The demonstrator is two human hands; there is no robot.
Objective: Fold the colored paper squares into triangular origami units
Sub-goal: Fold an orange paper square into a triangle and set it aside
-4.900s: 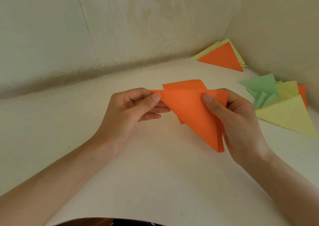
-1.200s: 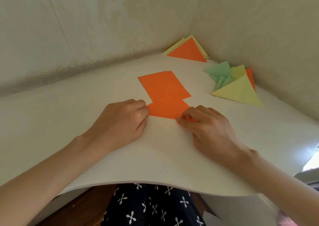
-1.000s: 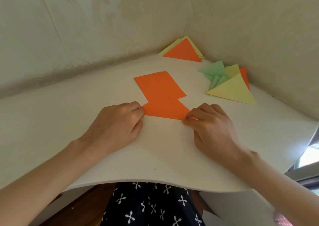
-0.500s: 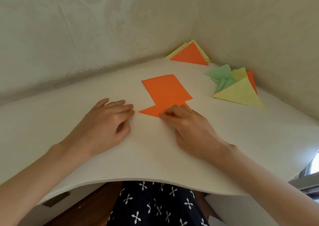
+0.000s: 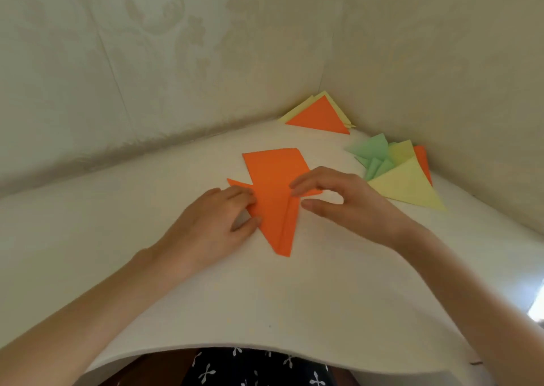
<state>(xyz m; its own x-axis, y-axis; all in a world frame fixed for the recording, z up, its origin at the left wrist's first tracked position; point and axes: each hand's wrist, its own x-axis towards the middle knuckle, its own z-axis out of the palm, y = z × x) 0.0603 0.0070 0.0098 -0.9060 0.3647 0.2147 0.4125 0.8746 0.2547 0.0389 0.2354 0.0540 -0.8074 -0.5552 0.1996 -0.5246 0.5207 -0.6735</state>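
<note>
left hand (image 5: 215,223): curled fingers and thumb pinch folded orange paper (image 5: 275,185) | right hand (image 5: 350,203): thumb and fingers apart, arched, fingertips on its flap | white table (image 5: 265,297), right: green, yellow and orange folded-paper pile (image 5: 406,185) | corner: orange and yellow paper triangles (image 5: 321,117)

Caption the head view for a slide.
Left hand and right hand work a part-folded orange paper on the white table, finished triangles piled in the corner.
</note>
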